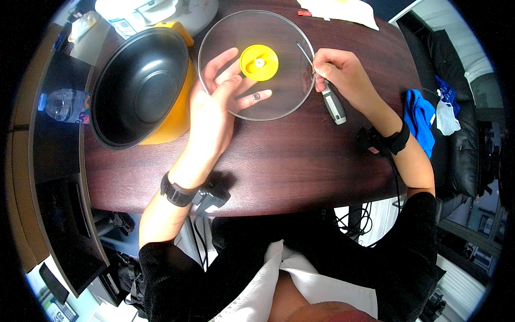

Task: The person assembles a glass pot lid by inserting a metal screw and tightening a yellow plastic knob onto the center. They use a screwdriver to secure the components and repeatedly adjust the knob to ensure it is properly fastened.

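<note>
A round clear glass lid [289, 102] with a thin rim and a yellow knob [268, 71] is at the far middle of the table. My left hand [213, 104] grips its left side, thumb on the near face and fingers spread behind the glass. A small dark round piece [256, 96] shows at one of those fingers; I cannot tell what it is. At the lid's right edge, my right hand [343, 70] is closed around a screwdriver [335, 104]. Its grey and black handle sticks out below the fingers and its thin shaft above, over the lid's rim. The fingertips are pinched together.
A yellow pot [174, 118] with a black inside stands tilted left of the lid. Behind it is a white appliance [161, 12]. A plastic bottle [67, 104] lies at the far left. White paper [348, 12] lies at the back; blue cloth [420, 121] lies right of the table.
</note>
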{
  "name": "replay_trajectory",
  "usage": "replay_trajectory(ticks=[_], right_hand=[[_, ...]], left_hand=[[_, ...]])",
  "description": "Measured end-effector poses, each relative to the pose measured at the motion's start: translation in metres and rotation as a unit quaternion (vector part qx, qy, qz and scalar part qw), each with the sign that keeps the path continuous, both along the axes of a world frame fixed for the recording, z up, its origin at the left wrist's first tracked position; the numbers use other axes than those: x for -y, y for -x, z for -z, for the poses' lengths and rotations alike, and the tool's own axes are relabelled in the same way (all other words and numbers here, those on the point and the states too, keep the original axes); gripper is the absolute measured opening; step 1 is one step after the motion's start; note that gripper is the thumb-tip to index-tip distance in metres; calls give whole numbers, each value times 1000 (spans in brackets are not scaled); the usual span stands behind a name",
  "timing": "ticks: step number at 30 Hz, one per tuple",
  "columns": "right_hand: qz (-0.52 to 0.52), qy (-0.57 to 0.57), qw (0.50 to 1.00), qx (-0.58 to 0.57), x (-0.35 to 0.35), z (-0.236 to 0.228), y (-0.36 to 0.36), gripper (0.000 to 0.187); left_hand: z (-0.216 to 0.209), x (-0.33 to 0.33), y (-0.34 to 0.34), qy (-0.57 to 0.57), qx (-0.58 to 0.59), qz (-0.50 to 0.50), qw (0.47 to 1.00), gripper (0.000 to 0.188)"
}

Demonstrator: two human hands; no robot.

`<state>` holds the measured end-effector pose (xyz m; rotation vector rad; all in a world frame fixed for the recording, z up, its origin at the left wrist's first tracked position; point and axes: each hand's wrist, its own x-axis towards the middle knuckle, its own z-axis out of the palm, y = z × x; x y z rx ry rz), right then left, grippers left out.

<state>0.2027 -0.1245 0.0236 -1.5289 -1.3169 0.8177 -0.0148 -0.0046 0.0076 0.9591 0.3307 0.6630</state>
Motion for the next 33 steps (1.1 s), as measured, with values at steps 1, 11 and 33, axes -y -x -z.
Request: replay_trajectory(ticks=[1, 11, 33], right_hand=[[0, -2, 1000, -4, 0, 0, 0, 15], [9, 34, 999, 39, -1, -5, 4, 14], [13, -49, 972, 229, -51, -8, 47, 14]], left_hand=[[0, 0, 0, -2, -1, -1, 1000, 45], [1, 1, 0, -7, -5, -9, 1000, 45], [4, 3, 0, -56, -21, -28, 998, 44]])
